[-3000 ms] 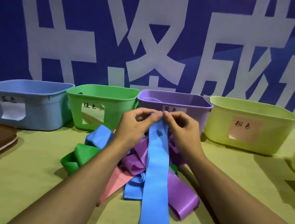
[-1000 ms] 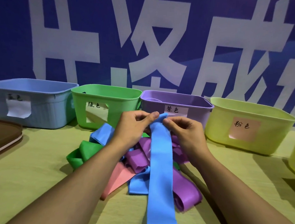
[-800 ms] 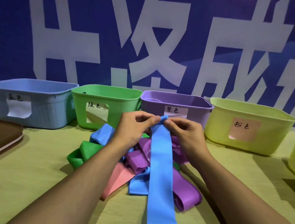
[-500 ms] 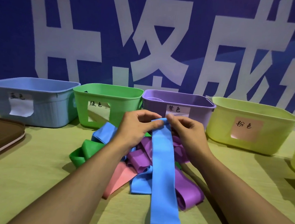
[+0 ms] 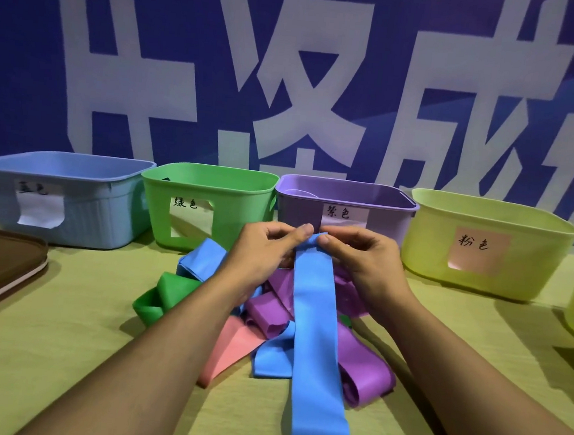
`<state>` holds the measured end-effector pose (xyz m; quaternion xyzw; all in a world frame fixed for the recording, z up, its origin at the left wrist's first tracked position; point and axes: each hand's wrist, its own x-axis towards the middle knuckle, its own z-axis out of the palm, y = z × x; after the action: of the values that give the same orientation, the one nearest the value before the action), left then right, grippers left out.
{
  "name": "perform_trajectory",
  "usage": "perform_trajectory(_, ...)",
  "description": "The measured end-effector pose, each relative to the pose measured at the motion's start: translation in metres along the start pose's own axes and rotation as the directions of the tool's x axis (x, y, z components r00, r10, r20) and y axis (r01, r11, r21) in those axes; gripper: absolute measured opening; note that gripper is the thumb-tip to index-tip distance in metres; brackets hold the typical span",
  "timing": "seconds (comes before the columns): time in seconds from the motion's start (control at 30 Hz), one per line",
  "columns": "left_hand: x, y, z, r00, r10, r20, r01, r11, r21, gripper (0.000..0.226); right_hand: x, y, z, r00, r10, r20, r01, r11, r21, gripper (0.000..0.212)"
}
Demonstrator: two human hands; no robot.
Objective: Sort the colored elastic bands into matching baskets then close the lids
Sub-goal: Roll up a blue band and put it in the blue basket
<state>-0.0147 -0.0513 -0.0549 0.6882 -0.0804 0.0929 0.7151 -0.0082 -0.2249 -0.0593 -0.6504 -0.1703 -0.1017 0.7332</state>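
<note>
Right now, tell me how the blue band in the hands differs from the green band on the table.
The blue band is pinched at its top by the left hand and right hand and hangs long and flat; the green band lies untouched, folded into loops. Blue drapes over the pile; green sits at its left edge. Both are wide, smooth bands.
</note>
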Motion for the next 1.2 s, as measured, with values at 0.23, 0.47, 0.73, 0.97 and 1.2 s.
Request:
perform_trajectory(0.23, -0.001, 0.004, -0.002, 1.0, 0.02, 0.002, -0.02, 0.994, -0.111, 0.004, -0.001, 0.0, -0.001, 0.997, 0.039, 0.061, -0.041, 0.999, 0.024, 0.027)
perform_trajectory(0.47, 0.0, 0.005, -0.001, 0.998, 0.066, -0.006, -0.066, 0.99, -0.126, 0.012, -0.004, -0.006, 0.002, 0.992, 0.123, 0.0, -0.123, 0.989, 0.077, 0.035)
perform_trajectory(0.73, 0.0, 0.005, -0.001, 0.993, 0.117, 0.002, -0.117, 0.99, -0.077, 0.019, -0.002, -0.001, 0.003, 0.997, 0.075, -0.022, -0.077, 0.985, -0.155, 0.029)
perform_trajectory(0.97, 0.001, 0.002, -0.002, 0.997, 0.073, 0.039, -0.069, 0.994, -0.085, 0.026, 0.001, -0.001, -0.002, 1.0, -0.006, 0.029, 0.011, 0.985, -0.171, 0.011)
perform_trajectory(1.2, -0.001, 0.0, 0.003, 0.995, -0.083, 0.057, 0.085, 0.996, -0.037, 0.051, 0.004, 0.004, -0.005, 0.985, -0.131, 0.111, 0.156, 0.953, -0.258, 0.02)
